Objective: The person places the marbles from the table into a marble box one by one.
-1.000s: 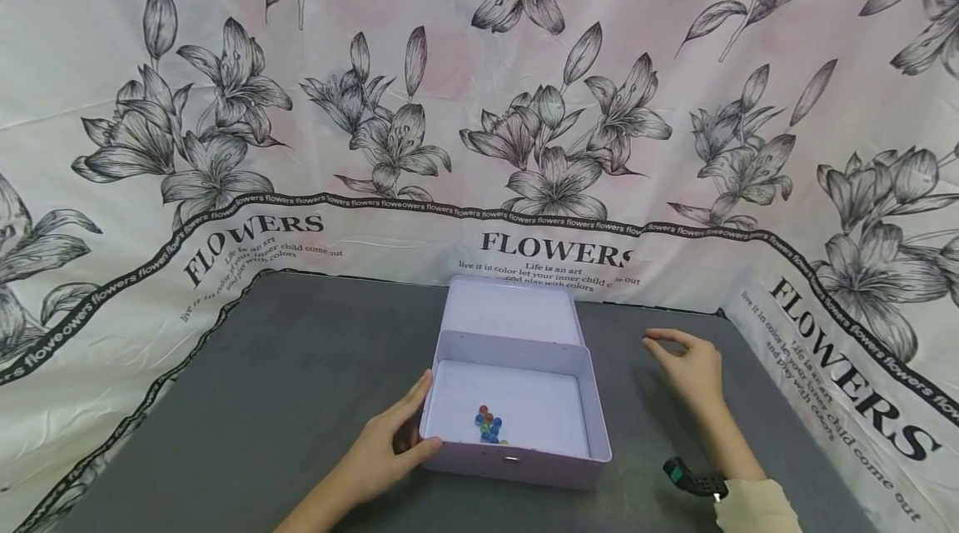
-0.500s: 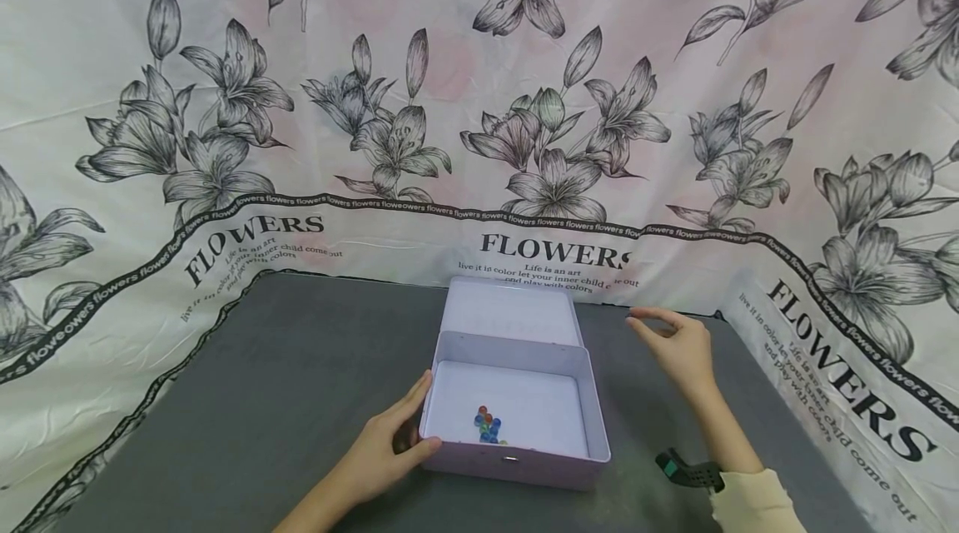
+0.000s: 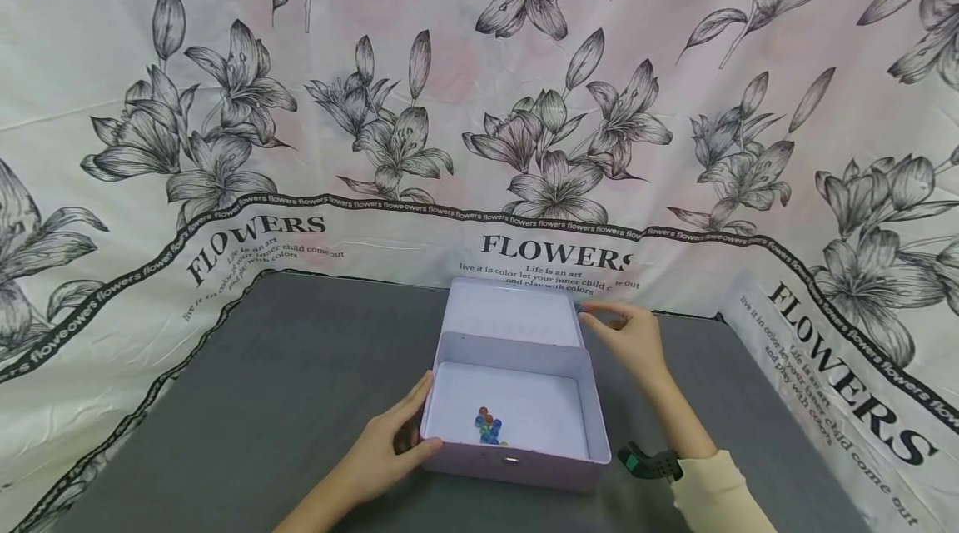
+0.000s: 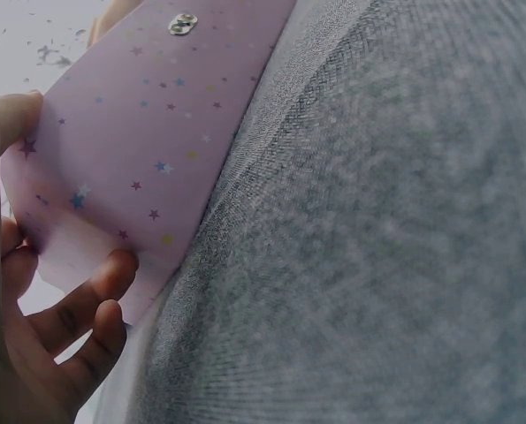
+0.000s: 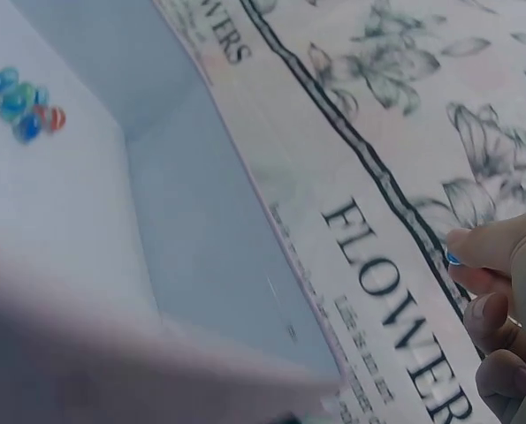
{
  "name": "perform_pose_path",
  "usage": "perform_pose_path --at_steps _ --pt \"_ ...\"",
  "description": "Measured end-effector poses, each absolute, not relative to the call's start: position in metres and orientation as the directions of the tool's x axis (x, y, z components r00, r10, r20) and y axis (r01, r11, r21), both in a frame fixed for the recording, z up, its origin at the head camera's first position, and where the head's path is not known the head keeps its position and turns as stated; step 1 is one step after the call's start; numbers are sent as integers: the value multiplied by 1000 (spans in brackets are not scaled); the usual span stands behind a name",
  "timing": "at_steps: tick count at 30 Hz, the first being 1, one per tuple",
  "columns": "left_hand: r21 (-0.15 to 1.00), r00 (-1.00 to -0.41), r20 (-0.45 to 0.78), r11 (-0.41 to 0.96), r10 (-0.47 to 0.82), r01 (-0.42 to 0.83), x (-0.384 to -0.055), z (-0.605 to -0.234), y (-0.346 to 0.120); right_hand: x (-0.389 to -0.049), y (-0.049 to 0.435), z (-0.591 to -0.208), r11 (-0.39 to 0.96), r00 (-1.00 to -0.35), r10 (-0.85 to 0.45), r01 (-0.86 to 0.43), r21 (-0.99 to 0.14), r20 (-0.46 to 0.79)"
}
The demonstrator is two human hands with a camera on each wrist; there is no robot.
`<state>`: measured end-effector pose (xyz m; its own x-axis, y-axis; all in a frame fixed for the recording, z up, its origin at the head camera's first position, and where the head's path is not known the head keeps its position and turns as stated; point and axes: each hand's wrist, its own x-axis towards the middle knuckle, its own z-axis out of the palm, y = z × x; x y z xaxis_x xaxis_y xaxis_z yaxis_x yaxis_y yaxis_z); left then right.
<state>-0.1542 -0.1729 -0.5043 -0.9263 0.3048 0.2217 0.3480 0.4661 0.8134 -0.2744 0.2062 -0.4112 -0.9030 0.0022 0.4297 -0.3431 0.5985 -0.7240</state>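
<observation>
A lilac metal box (image 3: 517,466) with a white inside stands on the table, its lid (image 3: 513,312) folded back behind it. Several glass marbles (image 3: 489,426), blue, red, green and yellowish, lie clustered on its floor near the front. My left hand (image 3: 382,445) holds the box's front left corner, thumb at the front rim and fingers along the left side. The left wrist view shows the box's star-printed wall and its small metal clasp (image 4: 183,24). Thumb and forefinger of my right hand (image 3: 633,341) pinch a blue marble (image 5: 453,258) beside the lid's right edge.
The grey table (image 3: 300,383) extends on both sides of the box. A white cloth (image 3: 404,241) printed with flowers and lettering hangs behind and around it, close to the lid's far edge. A dark band (image 3: 648,463) is on my right wrist.
My right hand has moved left from the table's right side to the edge of the lid, with the marble in its fingers. My left hand and the box have stayed put.
</observation>
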Motion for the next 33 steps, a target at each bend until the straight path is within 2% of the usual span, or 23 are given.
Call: perform_pose_path --at_steps 14,23,33 --pt "823 -930 197 463 310 329 -155 -505 -172 -286 148 -407 491 -856 -223 -512 -705 466" --pt "818 -920 230 450 316 359 -156 -508 -173 -292 121 -411 518 -866 -352 -497 -697 356" --pt "820 -930 208 465 302 334 -156 -506 -173 -299 105 -424 512 -762 -585 -612 -603 277"
